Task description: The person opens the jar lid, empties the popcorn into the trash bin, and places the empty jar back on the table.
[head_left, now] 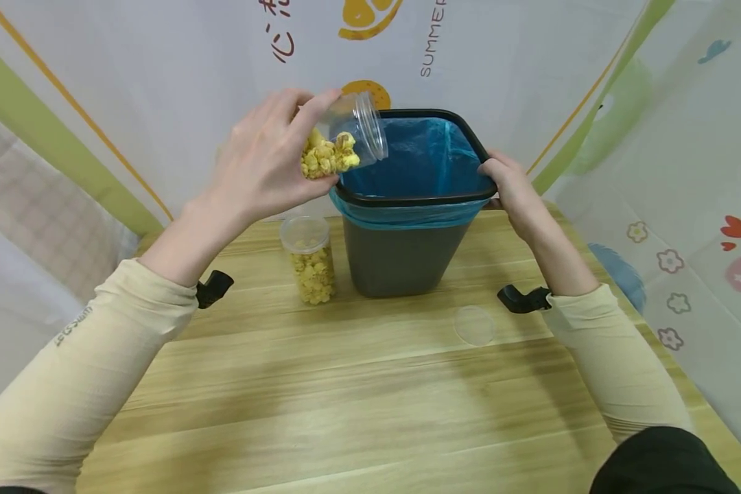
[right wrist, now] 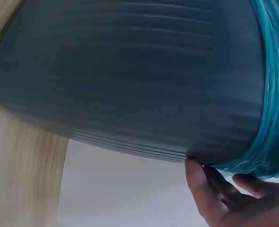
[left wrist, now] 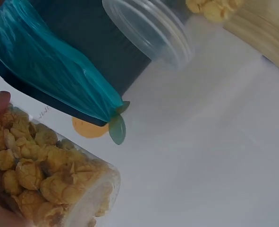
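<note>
My left hand [head_left: 268, 151] grips a clear plastic jar [head_left: 358, 113] on its side, the jar's open mouth at the left rim of a dark grey trash bin [head_left: 401, 261]. Yellow popcorn [head_left: 330, 156] lies along the jar's lower side; the left wrist view shows popcorn [left wrist: 45, 175] filling its bottom end. A blue bag [head_left: 420, 161] lines the bin and folds over its edge under a black rim [head_left: 432, 200]. At the bin's right corner, my right hand [head_left: 512, 185] holds the rim, thumb on top. In the right wrist view its fingertips [right wrist: 195, 172] touch the bin's outside below the bag.
A second clear jar [head_left: 311, 264] of popcorn stands upright on the wooden table [head_left: 321, 398], left of the bin. One round transparent disc [head_left: 475, 325] lies flat in front of the bin to the right. Printed white curtains [head_left: 222, 62] hang behind and at both sides.
</note>
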`<action>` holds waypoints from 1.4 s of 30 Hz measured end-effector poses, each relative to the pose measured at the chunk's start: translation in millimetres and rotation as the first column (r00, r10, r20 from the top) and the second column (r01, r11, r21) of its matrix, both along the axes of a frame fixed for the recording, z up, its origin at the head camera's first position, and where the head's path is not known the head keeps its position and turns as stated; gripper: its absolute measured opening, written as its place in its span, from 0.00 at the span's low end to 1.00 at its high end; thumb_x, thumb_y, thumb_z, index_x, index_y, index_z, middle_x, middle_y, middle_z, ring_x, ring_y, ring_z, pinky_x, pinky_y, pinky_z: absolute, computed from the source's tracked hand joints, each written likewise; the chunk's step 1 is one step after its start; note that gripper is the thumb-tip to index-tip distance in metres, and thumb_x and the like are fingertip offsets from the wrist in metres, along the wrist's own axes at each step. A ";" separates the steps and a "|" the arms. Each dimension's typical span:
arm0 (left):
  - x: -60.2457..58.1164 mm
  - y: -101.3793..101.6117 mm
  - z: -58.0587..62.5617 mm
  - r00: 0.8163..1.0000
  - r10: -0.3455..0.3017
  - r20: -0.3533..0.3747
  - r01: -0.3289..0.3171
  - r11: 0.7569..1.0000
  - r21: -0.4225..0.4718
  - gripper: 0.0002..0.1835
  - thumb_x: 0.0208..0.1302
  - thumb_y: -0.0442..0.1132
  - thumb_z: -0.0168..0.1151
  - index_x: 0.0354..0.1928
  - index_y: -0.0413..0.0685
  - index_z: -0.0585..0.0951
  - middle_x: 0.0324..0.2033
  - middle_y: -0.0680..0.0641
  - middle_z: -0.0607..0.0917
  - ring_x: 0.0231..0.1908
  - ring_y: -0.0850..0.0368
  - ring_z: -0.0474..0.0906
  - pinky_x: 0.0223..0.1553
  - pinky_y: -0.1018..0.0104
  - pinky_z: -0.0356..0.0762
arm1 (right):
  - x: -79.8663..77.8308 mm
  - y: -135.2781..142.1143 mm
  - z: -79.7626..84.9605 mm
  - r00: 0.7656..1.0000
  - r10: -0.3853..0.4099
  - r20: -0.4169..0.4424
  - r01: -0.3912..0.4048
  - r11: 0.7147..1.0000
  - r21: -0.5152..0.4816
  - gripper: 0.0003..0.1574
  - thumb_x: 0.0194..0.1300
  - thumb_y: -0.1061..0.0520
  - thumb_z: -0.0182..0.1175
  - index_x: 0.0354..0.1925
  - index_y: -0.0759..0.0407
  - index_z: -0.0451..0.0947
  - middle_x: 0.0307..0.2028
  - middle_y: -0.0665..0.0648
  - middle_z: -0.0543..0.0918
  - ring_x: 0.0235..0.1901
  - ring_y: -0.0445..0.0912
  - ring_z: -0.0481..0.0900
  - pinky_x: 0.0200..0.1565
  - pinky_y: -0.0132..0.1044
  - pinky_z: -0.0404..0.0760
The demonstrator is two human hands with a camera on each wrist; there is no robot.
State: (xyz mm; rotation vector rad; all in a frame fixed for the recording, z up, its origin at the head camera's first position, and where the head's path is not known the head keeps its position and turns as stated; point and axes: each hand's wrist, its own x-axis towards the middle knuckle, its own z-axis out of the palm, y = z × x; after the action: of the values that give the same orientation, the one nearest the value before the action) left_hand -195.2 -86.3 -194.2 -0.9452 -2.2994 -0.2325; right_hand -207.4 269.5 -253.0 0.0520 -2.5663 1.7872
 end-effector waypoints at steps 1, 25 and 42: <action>-2.0 0.5 0.9 1.000 0.005 0.001 -0.005 1.000 -0.005 0.50 0.55 0.49 0.76 0.77 0.55 0.60 0.59 0.38 0.77 0.49 0.41 0.75 0.41 0.43 0.80 | -0.1 -0.1 -0.2 1.000 -0.001 0.001 0.001 1.000 0.000 0.28 0.73 0.48 0.41 0.66 0.50 0.71 0.49 0.46 0.77 0.45 0.42 0.74 0.40 0.32 0.80; -33.1 0.5 30.0 0.990 -0.056 -0.127 0.019 0.961 -0.275 0.43 0.55 0.45 0.74 0.72 0.48 0.66 0.55 0.34 0.78 0.49 0.35 0.76 0.47 0.37 0.80 | 1.8 -4.9 -6.4 1.000 0.004 -0.001 -0.004 1.000 -0.008 0.30 0.73 0.47 0.39 0.68 0.51 0.70 0.64 0.57 0.73 0.56 0.47 0.72 0.48 0.37 0.79; -40.7 7.3 47.5 0.965 -0.112 -0.238 -0.012 0.885 -0.465 0.44 0.54 0.42 0.76 0.71 0.45 0.65 0.53 0.33 0.78 0.46 0.34 0.75 0.44 0.41 0.78 | 4.1 -5.5 -4.4 1.000 0.026 0.012 -0.025 0.999 -0.019 0.31 0.73 0.46 0.39 0.69 0.50 0.68 0.64 0.56 0.71 0.56 0.46 0.71 0.49 0.38 0.78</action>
State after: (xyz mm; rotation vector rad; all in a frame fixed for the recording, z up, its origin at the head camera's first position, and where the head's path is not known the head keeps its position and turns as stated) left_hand -236.0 -78.9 -146.8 -1.1900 -2.1197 0.4228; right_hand -203.3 263.9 -257.4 0.0740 -2.5685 1.8259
